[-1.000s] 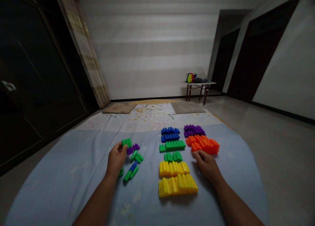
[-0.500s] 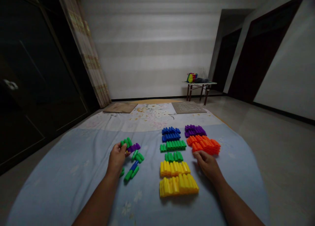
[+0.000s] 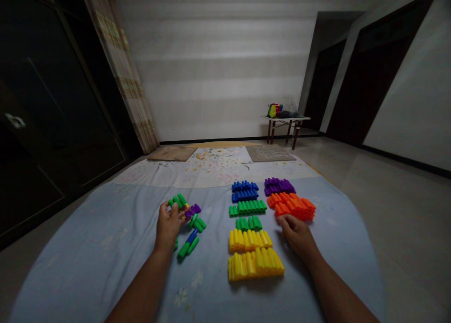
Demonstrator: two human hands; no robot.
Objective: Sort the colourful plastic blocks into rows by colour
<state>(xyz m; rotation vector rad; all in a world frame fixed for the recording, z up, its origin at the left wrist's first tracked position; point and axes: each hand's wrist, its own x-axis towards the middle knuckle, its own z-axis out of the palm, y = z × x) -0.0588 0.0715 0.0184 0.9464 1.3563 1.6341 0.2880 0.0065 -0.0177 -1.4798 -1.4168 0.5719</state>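
My left hand [image 3: 169, 223] is at the loose pieces on the left, its fingers closed round some green pieces [image 3: 178, 201]. Purple pieces [image 3: 193, 211] and a bit of yellow lie by its fingertips. Nearer me are more green pieces [image 3: 198, 223] and a blue piece [image 3: 192, 237]. My right hand [image 3: 294, 230] rests with curled fingers at the front edge of the orange stack [image 3: 292, 206]; whatever its fingertips hold is hidden. Between the hands stand rows of blue [image 3: 244, 191], green [image 3: 252, 207] and yellow pieces [image 3: 255, 264]. Behind the orange stack are purple ones [image 3: 279, 186].
A pale blue flowered cloth [image 3: 116, 248] covers the surface. Two flat mats, a brown one [image 3: 172, 153] and a grey one [image 3: 270, 153], lie at its far end. Beyond them a small table [image 3: 285, 119] carries a colourful bag.
My left hand has shifted slightly, its fingers spreading a little, and the green pieces at it have moved slightly left and up. My right hand has stayed in place.
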